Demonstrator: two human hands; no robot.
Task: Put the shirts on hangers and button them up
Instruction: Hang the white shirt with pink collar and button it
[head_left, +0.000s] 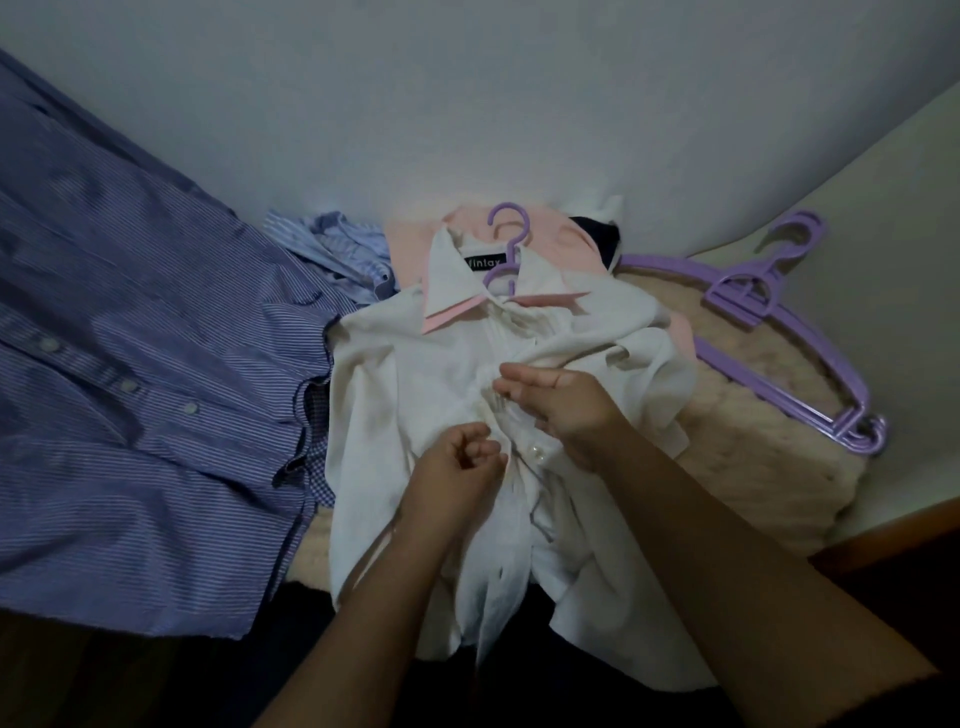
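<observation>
A: White shirt (415, 395): lay on hanger (506, 244), midway through buttoning. Left hand (457, 462) pinched the placket; right hand (561, 400) gripped the opposite edge.
B: Next: likely the button (535, 451) through its hole.

Both bare forearms reach forward, converging. The left hand (457, 462) has its fingers curled, pinching; the right hand (558, 402) extends its fingers leftward, pinching.

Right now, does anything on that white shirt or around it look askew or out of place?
Yes. The white shirt with the pink under-collar is bunched and twisted where both hands work, so its front placket runs crooked. Its collar sits lopsided around the purple plastic hanger. Nothing looks torn or spilled.
</observation>
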